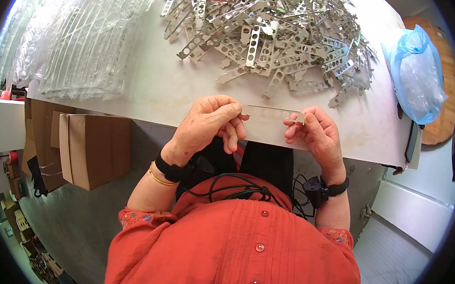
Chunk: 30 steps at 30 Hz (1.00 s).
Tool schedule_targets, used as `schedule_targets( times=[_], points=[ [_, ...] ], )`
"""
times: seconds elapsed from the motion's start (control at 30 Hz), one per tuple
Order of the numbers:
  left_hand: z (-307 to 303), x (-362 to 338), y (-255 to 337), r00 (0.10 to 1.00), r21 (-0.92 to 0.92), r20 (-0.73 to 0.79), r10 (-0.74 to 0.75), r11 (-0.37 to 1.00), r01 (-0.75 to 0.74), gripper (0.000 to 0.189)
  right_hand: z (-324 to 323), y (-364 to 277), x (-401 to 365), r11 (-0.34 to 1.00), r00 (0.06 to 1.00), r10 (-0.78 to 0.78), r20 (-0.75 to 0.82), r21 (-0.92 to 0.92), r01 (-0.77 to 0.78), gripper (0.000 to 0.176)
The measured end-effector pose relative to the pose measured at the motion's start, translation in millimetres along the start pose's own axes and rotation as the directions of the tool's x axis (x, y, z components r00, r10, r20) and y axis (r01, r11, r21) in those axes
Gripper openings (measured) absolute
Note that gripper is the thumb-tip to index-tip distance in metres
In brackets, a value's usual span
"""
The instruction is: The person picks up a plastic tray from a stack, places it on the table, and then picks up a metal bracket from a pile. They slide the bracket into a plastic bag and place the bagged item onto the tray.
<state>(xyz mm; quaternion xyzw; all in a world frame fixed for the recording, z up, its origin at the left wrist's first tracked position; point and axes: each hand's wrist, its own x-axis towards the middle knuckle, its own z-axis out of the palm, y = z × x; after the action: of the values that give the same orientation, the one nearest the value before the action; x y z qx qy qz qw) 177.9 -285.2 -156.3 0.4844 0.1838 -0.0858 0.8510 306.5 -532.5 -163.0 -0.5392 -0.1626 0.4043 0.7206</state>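
Observation:
Between my two hands, just above the table's front edge, a thin metal bracket (275,108) is seen nearly edge-on. Its left end is pinched by the thumb and fingers of my left hand (203,122). At the other end, beside a small bent tab, my right hand (322,133) grips it between thumb and curled fingers. Beyond my hands lies a large heap of loose metal brackets (264,45), flat strips with round holes and bent ends, piled at many angles.
The white table (152,96) carries stacked clear plastic sleeves (87,45) at left. A blue plastic bag (416,75) hangs at the right edge, near a round wooden stool top (451,96). Cardboard boxes (99,150) stand below left. Black cables (240,187) cross my lap.

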Motion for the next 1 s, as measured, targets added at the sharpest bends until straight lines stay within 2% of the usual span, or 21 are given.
schedule_targets(
  times=[0.77,1.0],
  points=[
    [0.3,0.2,-0.1,1.0,0.022,0.0,0.009,1.0,-0.009,0.025,-0.2,-0.5,-0.3,1.0,1.0,-0.017,0.017,-0.02,0.017,0.027],
    [-0.6,0.5,-1.4,1.0,0.022,0.017,0.023,0.999,-0.023,0.026,1.8,2.0,-3.0,0.996,0.997,-0.082,0.01,-0.039,0.082,0.02]
  ],
)
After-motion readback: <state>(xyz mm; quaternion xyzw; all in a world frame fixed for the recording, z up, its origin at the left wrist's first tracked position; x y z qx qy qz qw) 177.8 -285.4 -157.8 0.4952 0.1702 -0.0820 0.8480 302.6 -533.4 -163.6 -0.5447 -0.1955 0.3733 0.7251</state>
